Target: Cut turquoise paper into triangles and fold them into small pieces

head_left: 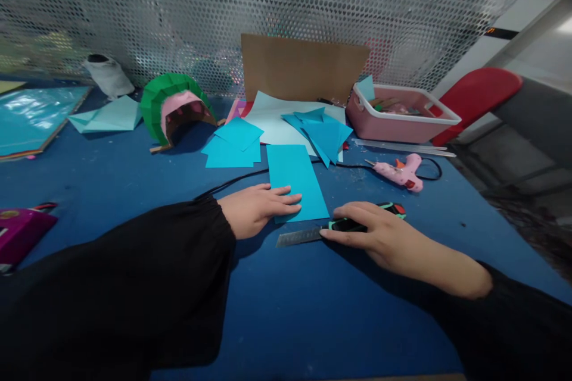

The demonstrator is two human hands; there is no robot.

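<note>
A bright blue rectangular sheet of paper [297,169] lies flat on the table. My left hand [259,208] rests on its near left part, fingers stretched out and pressing down. My right hand [375,229] is closed around a green and black utility knife [346,225]. The knife's long blade is out, pointing left, just in front of the sheet's near edge. Part of the handle is hidden under my fingers. Behind the sheet, cut blue paper pieces [235,149] lie on the left and more blue pieces [324,134] on the right, over a pale sheet [272,113].
A pink hot glue gun [402,172] with a black cord lies at right, near clear glue sticks [402,147]. Farther back stand a pink basket [397,122], a cardboard panel [304,68] and a green paper dome [156,101]. A purple object [27,232] sits at left.
</note>
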